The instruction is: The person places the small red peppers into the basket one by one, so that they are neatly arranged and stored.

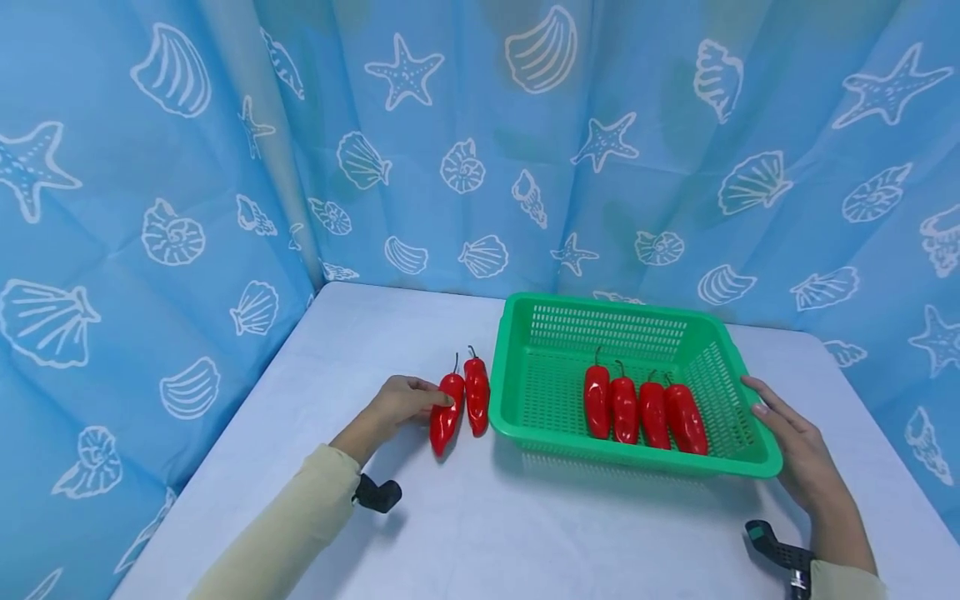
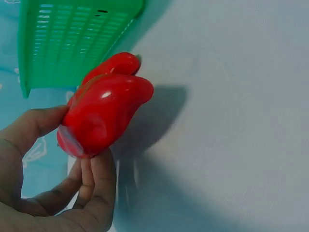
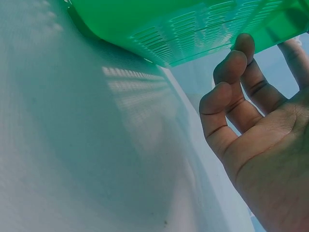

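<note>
In the head view my left hand (image 1: 405, 402) pinches a glossy red chili pepper (image 1: 444, 421) between thumb and fingers, its dark curved stem pointing away from me. The same pepper (image 2: 104, 113) fills the middle of the left wrist view. Just right of it lies a second red pepper (image 1: 477, 393), partly hidden behind the held one in the left wrist view. My right hand (image 1: 798, 446) grips the right rim of a green slotted plastic basket (image 1: 637, 454); its curled fingers (image 3: 229, 67) show beside the basket's outer wall. Several red peppers (image 1: 626, 408) lie side by side in the basket's right half.
A white cloth (image 1: 525, 533) covers the table. Blue curtains (image 1: 450, 100) with white shells and starfish stand behind and along the left side. Black wrist mounts (image 1: 377, 493) sit on both wrists. The basket's left rim is close beside the second pepper.
</note>
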The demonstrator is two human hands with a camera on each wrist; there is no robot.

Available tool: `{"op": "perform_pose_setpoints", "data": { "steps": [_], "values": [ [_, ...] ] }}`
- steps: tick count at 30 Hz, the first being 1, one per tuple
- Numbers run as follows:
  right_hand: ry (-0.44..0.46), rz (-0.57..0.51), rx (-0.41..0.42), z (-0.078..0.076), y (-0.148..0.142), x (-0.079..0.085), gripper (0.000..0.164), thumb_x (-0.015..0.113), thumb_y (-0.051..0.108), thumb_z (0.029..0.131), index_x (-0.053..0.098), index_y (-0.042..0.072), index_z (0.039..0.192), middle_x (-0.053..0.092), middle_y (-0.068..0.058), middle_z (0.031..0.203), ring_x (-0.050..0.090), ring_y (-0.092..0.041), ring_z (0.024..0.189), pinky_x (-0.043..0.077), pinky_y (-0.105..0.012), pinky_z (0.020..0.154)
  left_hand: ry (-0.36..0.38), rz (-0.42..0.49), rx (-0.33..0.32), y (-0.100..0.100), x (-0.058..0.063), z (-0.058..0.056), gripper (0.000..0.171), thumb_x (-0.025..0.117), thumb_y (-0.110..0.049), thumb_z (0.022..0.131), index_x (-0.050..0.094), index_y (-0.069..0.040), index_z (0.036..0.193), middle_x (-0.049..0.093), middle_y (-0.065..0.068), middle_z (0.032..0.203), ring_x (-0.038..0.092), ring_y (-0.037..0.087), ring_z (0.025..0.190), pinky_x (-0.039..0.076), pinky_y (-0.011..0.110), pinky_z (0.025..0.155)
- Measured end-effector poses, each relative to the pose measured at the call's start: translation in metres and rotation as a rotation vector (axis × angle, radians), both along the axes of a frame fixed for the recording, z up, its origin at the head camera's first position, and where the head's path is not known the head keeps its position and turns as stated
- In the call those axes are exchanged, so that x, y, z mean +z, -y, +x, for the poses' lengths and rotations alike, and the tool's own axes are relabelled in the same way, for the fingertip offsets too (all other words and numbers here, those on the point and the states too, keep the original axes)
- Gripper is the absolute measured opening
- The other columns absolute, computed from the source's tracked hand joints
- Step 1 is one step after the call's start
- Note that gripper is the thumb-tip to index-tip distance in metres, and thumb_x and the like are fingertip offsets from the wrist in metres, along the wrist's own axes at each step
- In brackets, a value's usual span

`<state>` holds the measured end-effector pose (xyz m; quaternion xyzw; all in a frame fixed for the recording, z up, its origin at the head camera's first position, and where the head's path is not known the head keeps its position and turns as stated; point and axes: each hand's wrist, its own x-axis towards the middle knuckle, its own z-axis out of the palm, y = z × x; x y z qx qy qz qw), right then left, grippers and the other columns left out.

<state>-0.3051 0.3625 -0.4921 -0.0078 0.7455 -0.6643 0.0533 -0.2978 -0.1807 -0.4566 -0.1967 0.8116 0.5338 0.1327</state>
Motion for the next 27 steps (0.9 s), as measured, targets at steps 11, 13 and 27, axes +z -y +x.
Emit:
{"op": "perform_pose_setpoints", "data": {
  "steps": [11,13,27],
  "values": [
    [-0.003,0.038,-0.005,-0.002,0.001,0.002,0.056,0.052,0.039,0.104,0.032,0.04,0.156,0.007,0.0,0.168,0.052,0.014,0.101,0.055,-0.017,0.077,-0.068,0.145,0.034,0.005,0.031,0.001,0.061,0.084,-0.023,0.079,0.054,-0.001,0.128,0.057,0.017,0.125,0.063,0.03,0.106,0.052,0.046,0.098],
    [0.002,0.047,-0.006,-0.002,0.001,0.002,0.056,0.052,0.04,0.104,0.032,0.04,0.156,0.007,0.0,0.168,0.05,0.014,0.101,0.055,-0.016,0.077,-0.067,0.167,0.04,0.005,0.032,0.0,0.062,0.084,-0.022,0.079,0.054,-0.001,0.129,0.057,0.017,0.125,0.063,0.03,0.108,0.052,0.046,0.099],
    [0.018,0.106,-0.014,-0.002,0.0,-0.001,0.056,0.049,0.044,0.104,0.029,0.041,0.156,0.005,-0.003,0.168,0.046,0.004,0.12,0.054,-0.015,0.079,-0.102,0.25,-0.001,-0.002,0.051,-0.001,0.062,0.084,-0.021,0.08,0.054,-0.003,0.131,0.058,0.015,0.128,0.063,0.028,0.109,0.053,0.04,0.097]
  ]
}}
